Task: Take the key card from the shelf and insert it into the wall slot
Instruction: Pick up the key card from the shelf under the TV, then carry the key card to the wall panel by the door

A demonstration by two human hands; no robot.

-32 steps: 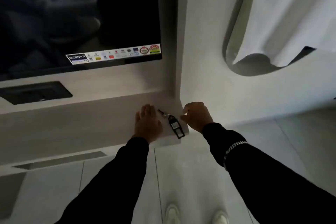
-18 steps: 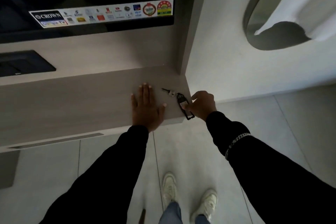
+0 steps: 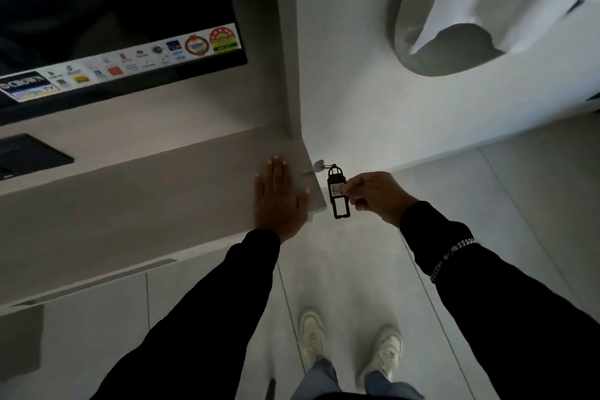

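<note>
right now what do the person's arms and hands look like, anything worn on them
Both arms are covered to the wrist by long black sleeves. The left hand is bare, with no ring or glove showing. The right hand is bare too. A silver chain-link bracelet lies over the right sleeve, a little way up from the cuff. No watch shows.

The key card (image 3: 337, 193), which lay flat on the shelf (image 3: 162, 185) near its right end in both earlier pictures, has been lifted clear of the shelf edge and is now held just right of it, at the centre of the frame. It is pinched at its middle by the fingers (image 3: 350, 187) of the right hand (image 3: 378, 196), which half a second ago were only touching its lower end. The attached metal key (image 3: 316, 166) has been drawn to the shelf corner.
</note>
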